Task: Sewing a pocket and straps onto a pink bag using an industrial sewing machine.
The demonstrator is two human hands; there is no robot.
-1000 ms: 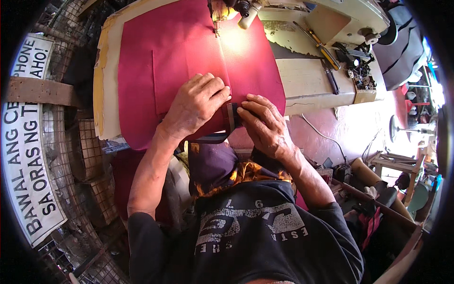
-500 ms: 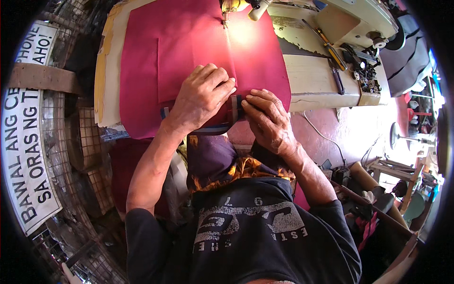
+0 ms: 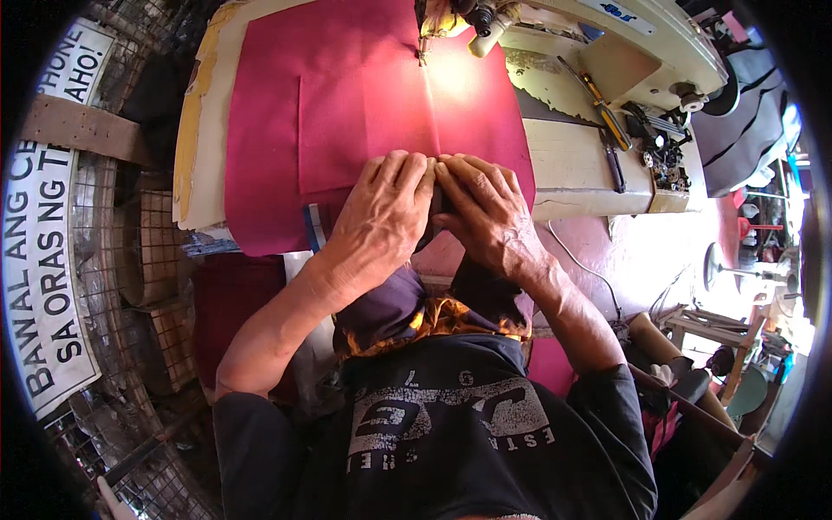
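Note:
A crimson piece of fabric [image 3: 334,113] with a stitched-on panel lies across the sewing table, its middle seam running up to the lit presser foot [image 3: 422,56] of the sewing machine [image 3: 650,39]. At the near edge of the cloth, my left hand [image 3: 386,212] is closed, fingers curled over that edge beside the seam. My right hand [image 3: 494,208] grips the same edge, its fingertips meeting the left ones at the seam. A dark striped strap [image 3: 313,227] shows by my left wrist; its rest is hidden beneath my hands.
Right of the cloth, a yellow-and-black screwdriver [image 3: 608,111], a dark slim tool [image 3: 614,162] and small metal parts [image 3: 666,147] lie on the machine bed and table [image 3: 572,165]. A cable [image 3: 589,270] hangs below. Wire mesh [image 3: 91,260] stands at the left.
My right hand has moved up and left to meet my left hand at the seam, covering the strap there. My left hand has shifted slightly right and nearer to me.

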